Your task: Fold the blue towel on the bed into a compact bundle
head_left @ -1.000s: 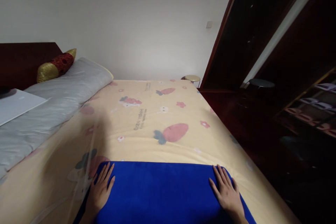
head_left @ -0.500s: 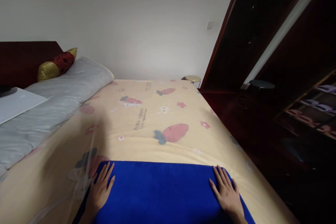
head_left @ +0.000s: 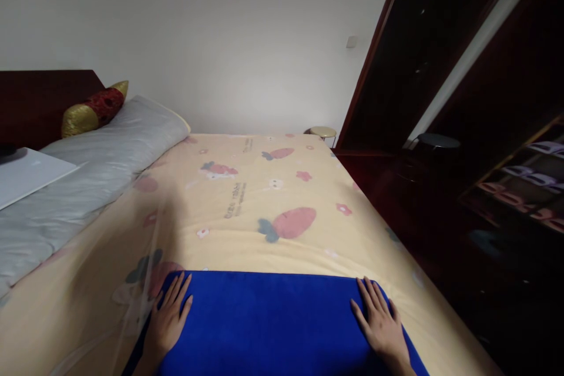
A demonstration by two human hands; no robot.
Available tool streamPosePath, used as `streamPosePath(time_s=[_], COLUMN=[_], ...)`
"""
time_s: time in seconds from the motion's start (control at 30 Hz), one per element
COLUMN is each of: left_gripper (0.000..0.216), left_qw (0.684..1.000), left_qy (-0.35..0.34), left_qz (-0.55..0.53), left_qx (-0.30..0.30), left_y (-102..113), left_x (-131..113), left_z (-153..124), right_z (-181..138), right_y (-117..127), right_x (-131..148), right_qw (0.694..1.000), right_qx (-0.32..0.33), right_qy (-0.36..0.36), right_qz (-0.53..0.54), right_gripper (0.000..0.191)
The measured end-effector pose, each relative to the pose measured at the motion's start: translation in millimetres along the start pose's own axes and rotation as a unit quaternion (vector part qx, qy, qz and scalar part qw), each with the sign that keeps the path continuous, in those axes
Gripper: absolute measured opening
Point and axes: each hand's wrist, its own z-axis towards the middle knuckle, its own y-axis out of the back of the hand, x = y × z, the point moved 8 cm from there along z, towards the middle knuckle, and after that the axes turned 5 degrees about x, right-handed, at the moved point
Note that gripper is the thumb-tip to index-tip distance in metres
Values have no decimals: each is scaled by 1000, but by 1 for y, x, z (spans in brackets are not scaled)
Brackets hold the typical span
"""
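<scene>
Headboard of dark red-brown wood, far left. Thin white flat panel lies on long silver-grey padded bedding; dark item on the panel is too cropped to identify. Tubular red-and-gold shiny cushion sits between headboard and bedding.

Left hand: palm down, fingers extended, grasping nothing, laid over the far left corner of a deep-blue, round-cornered cloth. Cloth lies at the near end of the view, on a pale-yellow bed sheet printed with pink fruit or carrot shapes; its far edge runs nearly straight, its near part leaves the frame. Right hand: likewise flat and unclenched, on the far right corner.

Step in hand (judged): both hands holding the cloth flat at its two far corners. Next move (judged): calls for even pressure on both sides, or, for any lift, fingertips worked under the edge.

Right side, dim: grey-topped round stool, then a tiered rack with a yellowish rail. Rack contents: pale lilac footwear above, pink footwear below; lower part too dark to read.
</scene>
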Motion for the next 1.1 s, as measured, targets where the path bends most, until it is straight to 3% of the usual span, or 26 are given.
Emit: streamPosePath(time_s=[1.1], left_gripper=[54], left_qw=[1000], left_qy=[-2], left_qz=[9], left_qx=[7], left_y=[-2], left_x=[1], left_z=[1], right_z=[0], right_y=[2], right_x=[1], right_qw=[1000], right_qx=[5], right_qy=[-10], right_qz=[-9], right_gripper=[71])
